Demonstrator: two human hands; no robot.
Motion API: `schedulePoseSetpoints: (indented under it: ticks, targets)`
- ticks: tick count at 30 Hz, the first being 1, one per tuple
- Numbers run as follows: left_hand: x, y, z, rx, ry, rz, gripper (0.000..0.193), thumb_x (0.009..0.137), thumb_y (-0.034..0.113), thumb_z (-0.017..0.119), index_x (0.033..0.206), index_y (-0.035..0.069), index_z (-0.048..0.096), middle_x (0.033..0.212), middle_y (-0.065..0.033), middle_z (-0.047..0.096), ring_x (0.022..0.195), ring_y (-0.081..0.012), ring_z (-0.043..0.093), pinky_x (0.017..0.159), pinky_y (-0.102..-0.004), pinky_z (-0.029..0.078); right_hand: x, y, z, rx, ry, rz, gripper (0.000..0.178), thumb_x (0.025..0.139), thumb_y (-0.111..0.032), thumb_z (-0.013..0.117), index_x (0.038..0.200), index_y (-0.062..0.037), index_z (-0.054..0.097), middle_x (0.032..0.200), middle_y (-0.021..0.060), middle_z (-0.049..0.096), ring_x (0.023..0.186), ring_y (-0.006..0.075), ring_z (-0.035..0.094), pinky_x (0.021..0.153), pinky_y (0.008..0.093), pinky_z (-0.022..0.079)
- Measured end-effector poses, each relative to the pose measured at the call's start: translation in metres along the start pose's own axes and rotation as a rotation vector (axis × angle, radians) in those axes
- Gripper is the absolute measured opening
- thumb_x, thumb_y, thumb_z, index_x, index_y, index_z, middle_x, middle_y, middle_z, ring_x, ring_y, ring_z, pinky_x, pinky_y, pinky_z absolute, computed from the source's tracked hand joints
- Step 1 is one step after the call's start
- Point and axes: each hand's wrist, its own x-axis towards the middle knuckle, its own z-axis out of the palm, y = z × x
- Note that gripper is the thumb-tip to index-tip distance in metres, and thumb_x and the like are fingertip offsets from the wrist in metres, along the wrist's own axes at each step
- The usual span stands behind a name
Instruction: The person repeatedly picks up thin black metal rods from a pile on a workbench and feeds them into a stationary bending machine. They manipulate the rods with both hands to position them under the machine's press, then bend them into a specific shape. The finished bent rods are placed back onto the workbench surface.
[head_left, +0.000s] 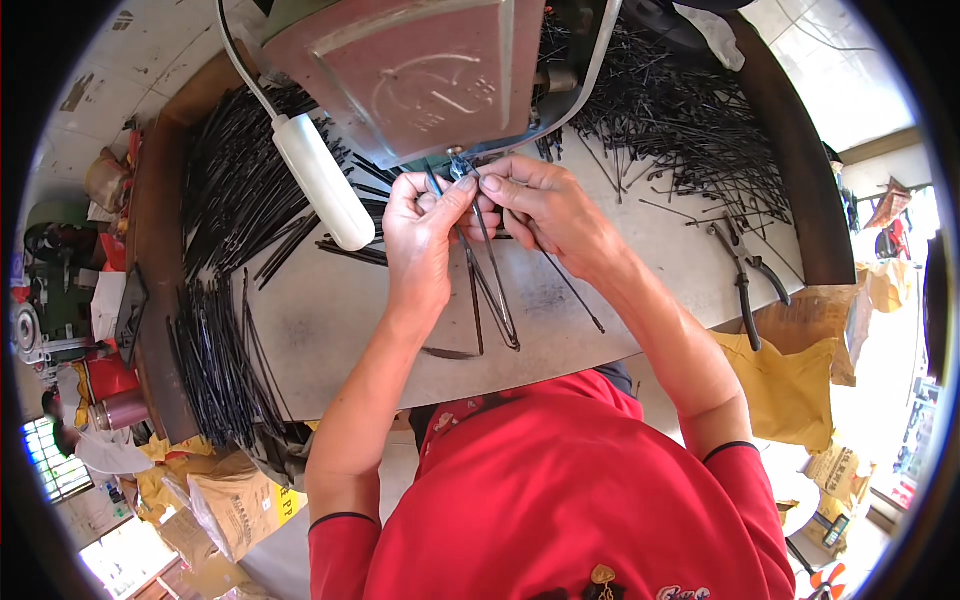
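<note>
Both hands meet at the lower edge of a machine with a reddish-brown cover (pixel 430 70), by a small shiny metal part (pixel 459 163) under it. My left hand (pixel 420 235) is closed around a few thin dark rods (pixel 494 285), whose bent lower ends hang toward me over the table. Beside it, my right hand (pixel 555 210) pinches near the metal part, thumb and forefinger together. Another slim dark rod (pixel 575 290) slants down from beneath the right fingers. The fingers partly hide the rods' upper ends.
A white tube lamp (pixel 322 182) hangs left of my left hand. Dark rods lie in piles at the far left (pixel 245 180), near left (pixel 215 365) and right (pixel 690 130) of the grey table (pixel 340 345). Dark-handled pliers (pixel 742 270) lie at its right edge, above a yellow bag (pixel 795 390).
</note>
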Motion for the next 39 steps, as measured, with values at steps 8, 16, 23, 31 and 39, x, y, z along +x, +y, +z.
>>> schedulePoseSetpoints:
  ticks: [8, 16, 23, 31, 39]
  targets:
    - [0.000, -0.007, 0.009, -0.153, 0.114, 0.028, 0.021, 0.085, 0.005, 0.066, 0.086, 0.005, 0.045, 0.069, -0.0020, 0.053, 0.054, -0.0117, 0.056, 0.048, -0.0242, 0.047, -0.006, 0.003, 0.015, 0.046, 0.106, 0.004, 0.019, 0.094, -0.019, 0.053, 0.100, -0.0027, 0.061, 0.067, 0.0003, 0.056, 0.047, 0.0045, 0.045, 0.037, 0.0193, 0.026]
    - [0.002, 0.007, 0.008, -0.053, 0.066, -0.024, 0.022, 0.084, 0.005, 0.066, 0.085, 0.006, 0.044, 0.068, -0.0051, 0.057, 0.052, -0.0128, 0.057, 0.045, -0.0235, 0.045, -0.003, -0.001, 0.011, 0.028, 0.054, 0.042, 0.017, 0.095, -0.018, 0.051, 0.094, -0.0022, 0.059, 0.069, 0.0012, 0.056, 0.047, 0.0048, 0.046, 0.036, 0.0194, 0.026]
    - [0.005, 0.003, 0.005, -0.048, 0.069, -0.009, 0.024, 0.083, 0.006, 0.067, 0.083, 0.007, 0.043, 0.067, -0.0051, 0.058, 0.049, -0.0127, 0.057, 0.042, -0.0231, 0.043, -0.006, 0.002, 0.014, 0.158, 0.048, 0.027, 0.017, 0.094, -0.017, 0.050, 0.092, -0.0018, 0.058, 0.070, 0.0021, 0.057, 0.048, 0.0054, 0.047, 0.036, 0.0197, 0.026]
    - [-0.012, 0.026, 0.005, 0.100, 0.024, -0.024, 0.019, 0.085, 0.009, 0.065, 0.085, 0.007, 0.046, 0.071, -0.0091, 0.062, 0.054, -0.0154, 0.059, 0.048, -0.0257, 0.047, -0.016, -0.009, 0.011, 0.066, -0.003, 0.004, 0.015, 0.092, -0.015, 0.053, 0.092, -0.0012, 0.060, 0.068, 0.0031, 0.058, 0.046, 0.0071, 0.047, 0.036, 0.0218, 0.029]
    - [-0.057, 0.076, -0.048, 0.489, 0.171, -0.053, 0.016, 0.084, 0.009, 0.063, 0.092, 0.006, 0.050, 0.070, -0.0060, 0.060, 0.056, -0.0121, 0.058, 0.046, -0.0228, 0.045, -0.044, -0.016, 0.000, -0.439, 0.077, 0.015, 0.023, 0.093, -0.025, 0.053, 0.104, -0.0068, 0.063, 0.067, 0.0080, 0.063, 0.057, 0.0166, 0.064, 0.047, 0.0303, 0.049]
